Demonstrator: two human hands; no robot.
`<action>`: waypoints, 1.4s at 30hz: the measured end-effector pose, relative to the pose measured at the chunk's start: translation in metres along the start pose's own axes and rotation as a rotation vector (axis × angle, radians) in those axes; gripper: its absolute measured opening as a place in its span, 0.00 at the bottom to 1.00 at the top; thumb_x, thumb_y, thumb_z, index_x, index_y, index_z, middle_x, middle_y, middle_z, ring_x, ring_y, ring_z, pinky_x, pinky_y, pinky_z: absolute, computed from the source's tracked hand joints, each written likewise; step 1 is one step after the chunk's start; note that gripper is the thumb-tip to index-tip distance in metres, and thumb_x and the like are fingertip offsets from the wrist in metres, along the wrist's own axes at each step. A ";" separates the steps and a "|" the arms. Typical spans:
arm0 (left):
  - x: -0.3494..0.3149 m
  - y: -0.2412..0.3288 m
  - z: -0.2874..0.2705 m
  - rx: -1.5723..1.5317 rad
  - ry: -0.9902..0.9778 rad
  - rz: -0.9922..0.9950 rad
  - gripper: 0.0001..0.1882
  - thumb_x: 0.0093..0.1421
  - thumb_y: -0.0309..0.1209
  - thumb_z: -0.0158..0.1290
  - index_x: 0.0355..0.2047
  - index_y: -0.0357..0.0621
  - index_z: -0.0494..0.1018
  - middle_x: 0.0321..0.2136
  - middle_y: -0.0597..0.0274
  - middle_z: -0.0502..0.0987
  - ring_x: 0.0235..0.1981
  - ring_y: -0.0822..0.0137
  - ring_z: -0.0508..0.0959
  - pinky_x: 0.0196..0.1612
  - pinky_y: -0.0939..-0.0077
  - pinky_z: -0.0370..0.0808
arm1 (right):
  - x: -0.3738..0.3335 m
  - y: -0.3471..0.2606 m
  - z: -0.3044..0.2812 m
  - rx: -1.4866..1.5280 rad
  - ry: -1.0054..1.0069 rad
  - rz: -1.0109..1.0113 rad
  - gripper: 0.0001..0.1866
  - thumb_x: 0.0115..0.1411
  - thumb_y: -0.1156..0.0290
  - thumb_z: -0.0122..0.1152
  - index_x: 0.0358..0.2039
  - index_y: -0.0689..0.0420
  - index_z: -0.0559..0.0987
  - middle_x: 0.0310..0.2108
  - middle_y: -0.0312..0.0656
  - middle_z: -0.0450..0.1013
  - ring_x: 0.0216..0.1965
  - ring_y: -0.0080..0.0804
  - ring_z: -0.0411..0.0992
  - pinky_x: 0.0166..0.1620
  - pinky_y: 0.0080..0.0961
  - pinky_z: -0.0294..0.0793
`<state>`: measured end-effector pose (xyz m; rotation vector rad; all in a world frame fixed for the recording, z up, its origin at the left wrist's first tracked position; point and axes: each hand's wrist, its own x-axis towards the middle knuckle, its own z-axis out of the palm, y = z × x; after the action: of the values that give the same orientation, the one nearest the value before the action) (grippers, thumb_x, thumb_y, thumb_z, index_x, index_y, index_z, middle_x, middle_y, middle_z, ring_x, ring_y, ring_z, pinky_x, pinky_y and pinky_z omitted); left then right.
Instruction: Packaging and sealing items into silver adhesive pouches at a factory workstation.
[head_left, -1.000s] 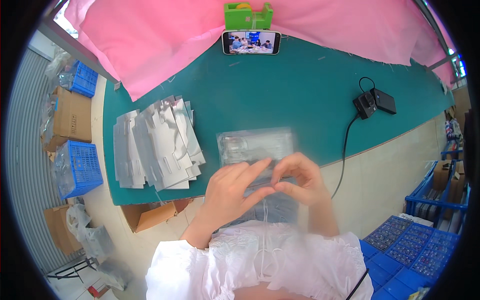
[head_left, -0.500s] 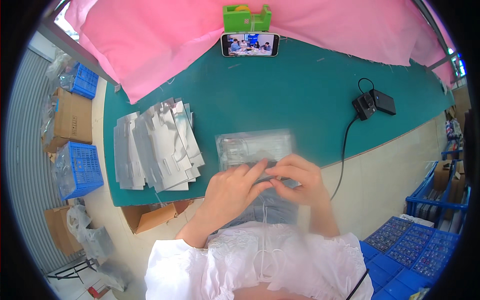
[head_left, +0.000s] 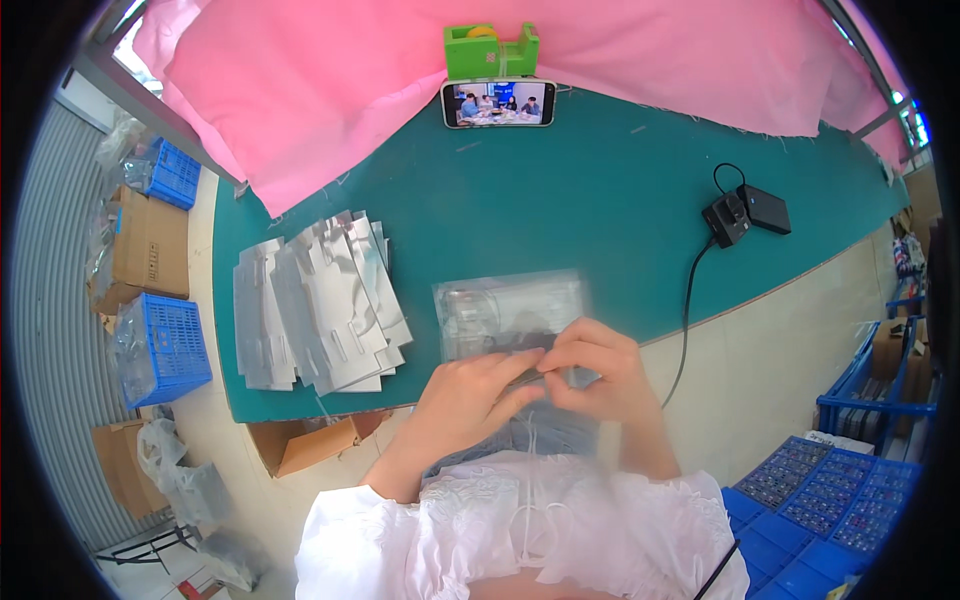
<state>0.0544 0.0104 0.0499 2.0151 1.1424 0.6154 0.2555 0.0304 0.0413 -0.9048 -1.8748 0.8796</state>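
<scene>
The clear bag [head_left: 510, 300] lies by the near edge of the desk [head_left: 560, 190], perhaps so the left hand [head_left: 462, 398] and right hand [head_left: 603, 378] can meet there, fingers bent, though I can't tell how open each grip is or what it holds.

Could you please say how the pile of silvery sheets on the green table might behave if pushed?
The pile of silvery sheets would probably fan apart, since its edges overlap unevenly. Shiny reflections suggest slippery faces; straight edges hint at fairly stiff sheets.
</scene>
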 end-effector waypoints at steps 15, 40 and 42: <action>-0.003 -0.004 0.011 -0.055 0.052 -0.018 0.12 0.58 0.30 0.53 0.42 0.43 0.77 0.25 0.53 0.77 0.27 0.52 0.77 0.29 0.61 0.73 | 0.000 -0.015 0.000 -0.142 -0.029 -0.030 0.11 0.42 0.82 0.66 0.29 0.56 0.80 0.27 0.36 0.71 0.25 0.30 0.71 0.26 0.24 0.72; -0.019 -0.014 0.019 -0.065 -0.007 -0.002 0.17 0.60 0.36 0.55 0.48 0.42 0.76 0.24 0.54 0.77 0.25 0.55 0.76 0.29 0.62 0.72 | -0.001 -0.016 -0.010 -0.151 -0.014 -0.064 0.12 0.37 0.83 0.68 0.26 0.55 0.82 0.26 0.37 0.73 0.24 0.30 0.73 0.25 0.22 0.71; -0.016 -0.008 0.015 -0.081 0.019 0.030 0.17 0.60 0.35 0.55 0.47 0.42 0.76 0.24 0.54 0.78 0.25 0.55 0.76 0.29 0.62 0.72 | 0.000 -0.017 -0.015 -0.149 -0.007 -0.046 0.12 0.37 0.82 0.68 0.26 0.55 0.82 0.26 0.37 0.73 0.24 0.30 0.73 0.25 0.22 0.71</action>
<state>0.0525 -0.0061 0.0332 1.9644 1.0832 0.6861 0.2646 0.0250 0.0611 -0.9451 -1.9792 0.7237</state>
